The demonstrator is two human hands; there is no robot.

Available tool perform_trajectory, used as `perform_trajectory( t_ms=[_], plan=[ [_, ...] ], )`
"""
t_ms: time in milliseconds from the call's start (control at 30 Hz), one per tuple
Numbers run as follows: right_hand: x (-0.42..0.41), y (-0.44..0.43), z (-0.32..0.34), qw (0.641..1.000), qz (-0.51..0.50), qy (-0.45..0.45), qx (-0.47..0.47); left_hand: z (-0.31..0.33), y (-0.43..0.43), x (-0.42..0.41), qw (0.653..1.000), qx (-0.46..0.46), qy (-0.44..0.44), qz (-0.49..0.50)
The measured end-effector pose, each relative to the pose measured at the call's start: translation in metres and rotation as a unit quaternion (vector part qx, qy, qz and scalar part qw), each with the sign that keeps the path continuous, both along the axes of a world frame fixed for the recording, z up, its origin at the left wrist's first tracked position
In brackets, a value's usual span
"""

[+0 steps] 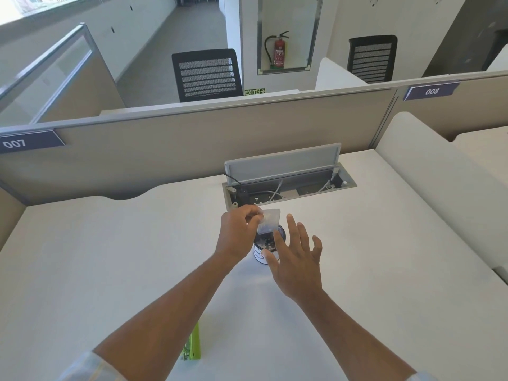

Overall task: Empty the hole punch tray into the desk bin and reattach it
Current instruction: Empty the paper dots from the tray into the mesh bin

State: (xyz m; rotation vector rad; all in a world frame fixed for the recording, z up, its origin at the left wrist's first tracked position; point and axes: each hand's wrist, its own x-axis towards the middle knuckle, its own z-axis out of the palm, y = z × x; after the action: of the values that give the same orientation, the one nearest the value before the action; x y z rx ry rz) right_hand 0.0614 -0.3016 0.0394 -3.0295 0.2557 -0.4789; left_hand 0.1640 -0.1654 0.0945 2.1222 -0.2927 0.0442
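The left hand (238, 232) pinches the clear tray (268, 221) by its edge and holds it tilted just above the small bin (264, 247) on the white surface (110, 257); the right hand (298, 259) is spread wide, fingers loose, grasping nothing, close beside the bin; paper dots already lie inside, so the emptying looks under way or nearly done; refitting the tray is left; the green punch (194, 344) lies near the left forearm, well apart.
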Motion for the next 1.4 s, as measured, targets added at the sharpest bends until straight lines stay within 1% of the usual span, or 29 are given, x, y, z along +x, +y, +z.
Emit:
perform_trajectory(
  t_ms=[167,300,500,633,767,900,1133,1267,1400],
  plan=[
    [-0.004,0.001,-0.006,1.000,0.014,-0.009,0.003,-0.002,0.000,-0.003,1.000,-0.010,-0.018,0.001],
    [-0.002,0.002,-0.004,1.000,0.004,-0.013,0.002,-0.005,-0.001,-0.002,1.000,-0.009,-0.018,0.007],
    [-0.002,0.004,-0.004,1.000,0.007,0.014,0.007,-0.009,-0.001,0.005,0.999,-0.041,0.019,0.030],
    [-0.002,0.005,0.001,1.000,0.008,-0.021,0.011,-0.011,0.001,0.007,0.998,-0.047,0.028,0.043],
    [0.005,0.008,0.012,0.998,0.008,-0.053,0.017,-0.011,0.000,0.005,0.998,-0.044,0.032,0.032],
    [0.009,0.011,0.011,0.999,0.025,-0.041,0.003,-0.009,-0.003,0.002,0.998,-0.044,0.029,0.022],
    [0.000,0.003,0.000,0.999,0.038,-0.024,-0.011,-0.012,0.003,0.007,0.992,-0.089,0.076,0.052],
    [0.003,0.000,0.006,0.999,0.015,-0.030,0.005,-0.011,0.002,0.009,0.990,-0.095,0.084,0.058],
    [0.003,0.002,0.004,1.000,-0.003,0.005,-0.002,-0.008,-0.001,0.011,0.990,-0.099,0.083,0.060]
  ],
)
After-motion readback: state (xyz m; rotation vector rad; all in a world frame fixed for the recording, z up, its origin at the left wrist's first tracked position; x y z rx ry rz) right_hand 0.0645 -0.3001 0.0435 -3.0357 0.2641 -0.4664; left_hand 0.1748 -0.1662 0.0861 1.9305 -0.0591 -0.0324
